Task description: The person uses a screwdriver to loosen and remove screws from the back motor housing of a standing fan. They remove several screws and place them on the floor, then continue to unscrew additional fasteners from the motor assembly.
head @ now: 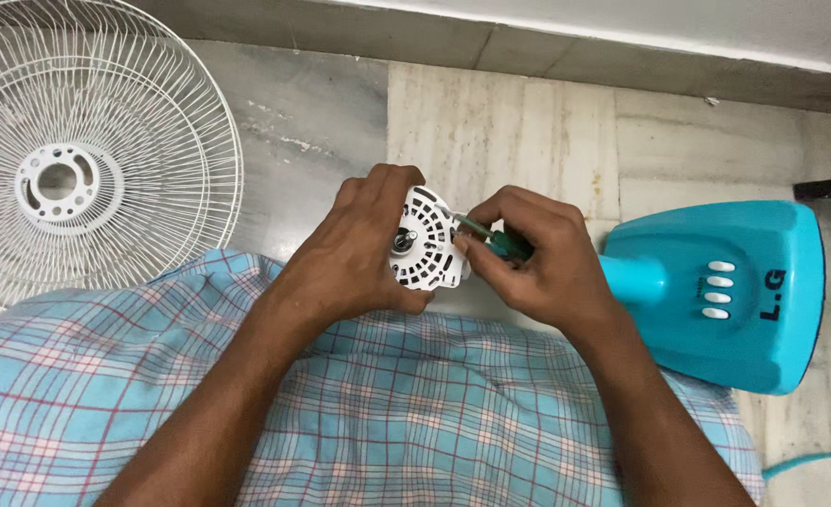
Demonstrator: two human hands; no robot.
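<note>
The left hand grips the white vented motor housing above the lap, on checked blue cloth. The right hand is closed around a green-handled screwdriver, its tip at the housing's right edge. A white fan guard lies on the floor at left; the turquoise fan base lies at right.

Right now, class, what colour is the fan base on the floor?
Turquoise blue fan base, head view.

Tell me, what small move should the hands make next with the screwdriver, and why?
Probably turn the green-handled screwdriver in place. The right hand holds its tip against the edge of the white motor housing, seemingly at a screw, though the screw itself is hidden. The left hand grips the housing, so it looks steady enough.
</note>
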